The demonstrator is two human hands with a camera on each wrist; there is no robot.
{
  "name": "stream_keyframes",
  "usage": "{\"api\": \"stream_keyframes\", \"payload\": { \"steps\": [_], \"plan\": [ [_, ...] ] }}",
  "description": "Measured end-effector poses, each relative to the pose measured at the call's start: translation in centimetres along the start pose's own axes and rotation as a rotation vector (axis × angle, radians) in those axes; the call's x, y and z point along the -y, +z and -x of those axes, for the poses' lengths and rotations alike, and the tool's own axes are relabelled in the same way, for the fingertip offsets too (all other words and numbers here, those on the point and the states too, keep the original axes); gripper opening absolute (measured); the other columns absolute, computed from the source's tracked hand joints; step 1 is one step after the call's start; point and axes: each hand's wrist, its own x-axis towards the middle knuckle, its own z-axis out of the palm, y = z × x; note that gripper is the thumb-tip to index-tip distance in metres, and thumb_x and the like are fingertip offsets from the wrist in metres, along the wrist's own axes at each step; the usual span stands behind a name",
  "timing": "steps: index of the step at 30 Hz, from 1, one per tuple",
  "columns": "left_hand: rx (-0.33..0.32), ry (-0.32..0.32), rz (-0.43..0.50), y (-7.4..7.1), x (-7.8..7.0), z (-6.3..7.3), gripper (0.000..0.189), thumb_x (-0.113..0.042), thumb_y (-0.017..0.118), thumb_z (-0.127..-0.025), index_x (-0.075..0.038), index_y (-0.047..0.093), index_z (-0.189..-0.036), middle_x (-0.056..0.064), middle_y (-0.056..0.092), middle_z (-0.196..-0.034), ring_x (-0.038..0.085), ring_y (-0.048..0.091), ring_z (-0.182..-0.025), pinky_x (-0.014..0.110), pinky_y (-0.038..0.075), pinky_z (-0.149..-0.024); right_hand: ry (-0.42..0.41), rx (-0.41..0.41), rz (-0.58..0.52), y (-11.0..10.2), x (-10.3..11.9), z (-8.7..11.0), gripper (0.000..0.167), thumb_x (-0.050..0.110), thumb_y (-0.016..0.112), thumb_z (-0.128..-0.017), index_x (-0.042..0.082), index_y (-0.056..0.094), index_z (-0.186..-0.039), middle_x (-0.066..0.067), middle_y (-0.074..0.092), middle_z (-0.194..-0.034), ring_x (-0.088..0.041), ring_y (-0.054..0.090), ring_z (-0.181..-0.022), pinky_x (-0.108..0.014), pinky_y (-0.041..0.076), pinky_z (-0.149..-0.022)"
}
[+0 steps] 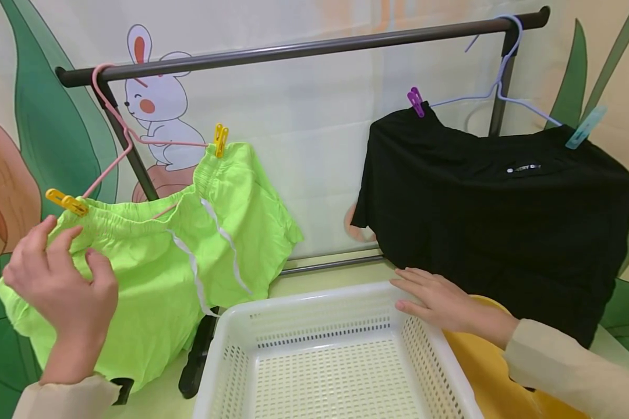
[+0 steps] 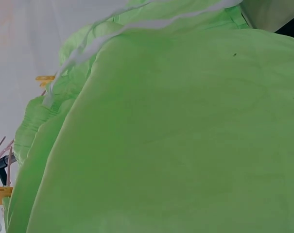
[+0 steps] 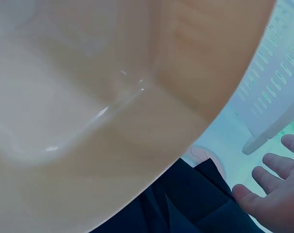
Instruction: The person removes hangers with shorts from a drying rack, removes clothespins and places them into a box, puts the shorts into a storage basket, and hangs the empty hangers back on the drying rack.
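Observation:
Bright green shorts point(image 1: 136, 250) with white drawstrings hang from a pink hanger point(image 1: 116, 113), held by a yellow clothespin point(image 1: 68, 202) at the left and another yellow clothespin point(image 1: 221, 141) at the right. My left hand point(image 1: 65, 273) is just below the left clothespin, in front of the waistband, with fingers loosely bent and nothing in them. In the left wrist view the green cloth point(image 2: 176, 126) fills most of the picture. My right hand point(image 1: 435, 294) has its fingers extended over the back right corner of a white perforated basket point(image 1: 309, 299) and holds nothing.
A black garment point(image 1: 482, 203) hangs from a blue hanger point(image 1: 495, 87) with a purple clothespin point(image 1: 416, 102) and a teal clothespin point(image 1: 586, 127). Both hangers hook over a dark rack bar point(image 1: 304, 51). A yellow basin point(image 1: 477, 355) stands right of the basket.

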Motion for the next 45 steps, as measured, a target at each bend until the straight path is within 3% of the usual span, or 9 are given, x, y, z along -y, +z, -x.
{"api": "stream_keyframes", "payload": {
  "steps": [7, 19, 29, 45],
  "plan": [
    [0.062, -0.051, -0.083, -0.4, 1.3, 0.0, 0.031, -0.011, 0.047, -0.075, -0.001, 0.055, -0.104, 0.007, 0.051, -0.121, 0.028, 0.041, -0.112, 0.039, 0.019, -0.097, -0.004, 0.022, -0.040, 0.2, -0.1, 0.6, 0.050, 0.043, 0.045, -0.089, 0.011, 0.046, -0.129, -0.011, 0.038, -0.138, -0.032, 0.033, -0.127, -0.051, 0.029, -0.099],
    [0.223, -0.160, -0.186, -1.4, 1.6, -0.8, 0.039, -0.017, 0.046, -0.083, 0.000, 0.048, -0.117, 0.013, 0.044, -0.130, 0.030, 0.035, -0.121, 0.040, 0.016, -0.099, -0.009, 0.016, -0.082, 0.4, -0.1, 1.3, 0.049, 0.042, 0.045, -0.089, 0.010, 0.049, -0.126, -0.010, 0.041, -0.136, -0.030, 0.037, -0.124, -0.051, 0.030, -0.098],
    [0.311, -0.215, -0.235, -1.7, 2.9, -1.3, 0.042, -0.023, 0.043, -0.086, -0.004, 0.045, -0.124, 0.011, 0.041, -0.132, 0.027, 0.031, -0.124, 0.042, 0.013, -0.102, -0.041, -0.042, -0.041, 1.1, -0.4, 1.7, 0.045, 0.037, 0.050, -0.088, 0.008, 0.053, -0.122, -0.010, 0.044, -0.133, -0.029, 0.040, -0.122, -0.050, 0.034, -0.096],
    [0.450, -0.306, -0.305, -1.6, 3.2, -2.2, 0.043, -0.028, 0.039, -0.090, -0.007, 0.042, -0.127, 0.018, 0.047, -0.126, 0.034, 0.034, -0.119, 0.044, 0.014, -0.101, -0.075, -0.105, -0.011, 1.5, -0.5, 1.9, 0.040, 0.033, 0.051, -0.088, 0.007, 0.055, -0.119, -0.012, 0.048, -0.129, -0.031, 0.042, -0.119, -0.051, 0.034, -0.093]
  ]
}}
